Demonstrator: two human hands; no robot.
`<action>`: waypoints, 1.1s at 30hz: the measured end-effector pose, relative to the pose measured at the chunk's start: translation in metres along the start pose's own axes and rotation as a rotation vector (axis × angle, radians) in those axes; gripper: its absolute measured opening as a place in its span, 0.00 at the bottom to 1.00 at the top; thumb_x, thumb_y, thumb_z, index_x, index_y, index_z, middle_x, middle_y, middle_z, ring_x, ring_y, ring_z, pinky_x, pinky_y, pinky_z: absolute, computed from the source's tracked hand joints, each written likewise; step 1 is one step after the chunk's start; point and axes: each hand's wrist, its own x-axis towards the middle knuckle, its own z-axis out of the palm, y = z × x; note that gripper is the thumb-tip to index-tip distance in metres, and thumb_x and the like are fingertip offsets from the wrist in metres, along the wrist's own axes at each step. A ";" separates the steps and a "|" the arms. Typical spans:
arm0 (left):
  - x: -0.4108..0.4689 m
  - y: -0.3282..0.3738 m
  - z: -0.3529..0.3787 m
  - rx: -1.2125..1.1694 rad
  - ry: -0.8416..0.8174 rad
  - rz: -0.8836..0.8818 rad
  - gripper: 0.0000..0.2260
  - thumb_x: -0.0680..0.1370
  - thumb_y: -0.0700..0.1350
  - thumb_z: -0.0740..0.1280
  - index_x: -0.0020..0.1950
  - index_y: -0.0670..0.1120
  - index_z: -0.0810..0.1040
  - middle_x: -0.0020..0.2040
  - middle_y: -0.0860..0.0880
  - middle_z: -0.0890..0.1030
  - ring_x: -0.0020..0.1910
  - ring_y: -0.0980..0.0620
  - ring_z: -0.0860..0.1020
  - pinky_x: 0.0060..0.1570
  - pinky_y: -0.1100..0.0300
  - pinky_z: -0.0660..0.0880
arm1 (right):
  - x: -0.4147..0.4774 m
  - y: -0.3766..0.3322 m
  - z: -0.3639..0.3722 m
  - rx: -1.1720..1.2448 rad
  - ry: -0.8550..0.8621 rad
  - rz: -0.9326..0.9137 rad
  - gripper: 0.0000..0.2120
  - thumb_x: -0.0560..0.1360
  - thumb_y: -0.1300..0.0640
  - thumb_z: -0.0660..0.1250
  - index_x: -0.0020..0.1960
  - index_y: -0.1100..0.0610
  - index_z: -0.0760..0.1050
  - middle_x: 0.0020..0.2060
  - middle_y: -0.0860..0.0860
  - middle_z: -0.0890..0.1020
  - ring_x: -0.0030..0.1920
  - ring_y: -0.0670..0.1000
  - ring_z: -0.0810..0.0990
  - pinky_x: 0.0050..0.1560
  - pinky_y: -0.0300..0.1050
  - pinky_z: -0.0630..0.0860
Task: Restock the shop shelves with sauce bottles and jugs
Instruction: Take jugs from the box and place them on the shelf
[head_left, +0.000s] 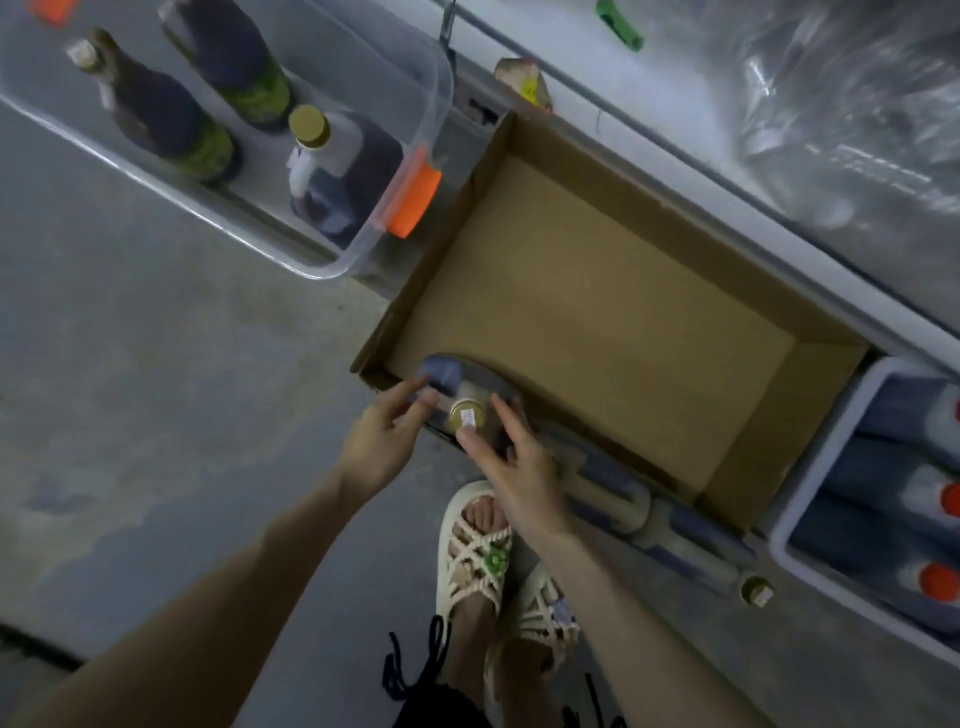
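at box (613, 291) corner: jug (447, 374) upright, cap (466, 415) up, between left hand (382, 441), right hand (519, 467)

The cardboard box (597, 291) lies open from above, its floor free except the near left corner, where a gold-capped jug (466, 415) stands between the left hand (382, 441) and right hand (514, 467). Bottles (613, 483) lying along its near edge and a white crate (818, 462) at its right side hem it in.
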 end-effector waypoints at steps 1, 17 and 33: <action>0.002 -0.003 0.001 -0.009 0.000 0.003 0.20 0.81 0.54 0.58 0.72 0.50 0.70 0.67 0.50 0.74 0.64 0.53 0.72 0.64 0.57 0.68 | 0.000 0.000 0.001 -0.011 -0.011 0.001 0.29 0.75 0.43 0.66 0.74 0.45 0.63 0.75 0.42 0.57 0.74 0.43 0.56 0.62 0.30 0.60; 0.078 0.037 -0.001 0.108 -0.073 0.153 0.16 0.80 0.60 0.55 0.58 0.52 0.73 0.54 0.47 0.75 0.53 0.52 0.74 0.55 0.54 0.71 | 0.077 -0.037 -0.023 -0.074 0.126 -0.232 0.19 0.81 0.49 0.57 0.68 0.55 0.71 0.56 0.42 0.74 0.57 0.37 0.70 0.48 0.17 0.61; 0.117 0.057 0.029 -0.075 0.036 0.207 0.11 0.79 0.57 0.60 0.44 0.51 0.70 0.40 0.53 0.74 0.38 0.58 0.73 0.35 0.66 0.69 | 0.141 -0.034 -0.054 -0.041 0.099 -0.262 0.13 0.78 0.42 0.59 0.57 0.48 0.70 0.47 0.44 0.76 0.45 0.41 0.75 0.33 0.23 0.69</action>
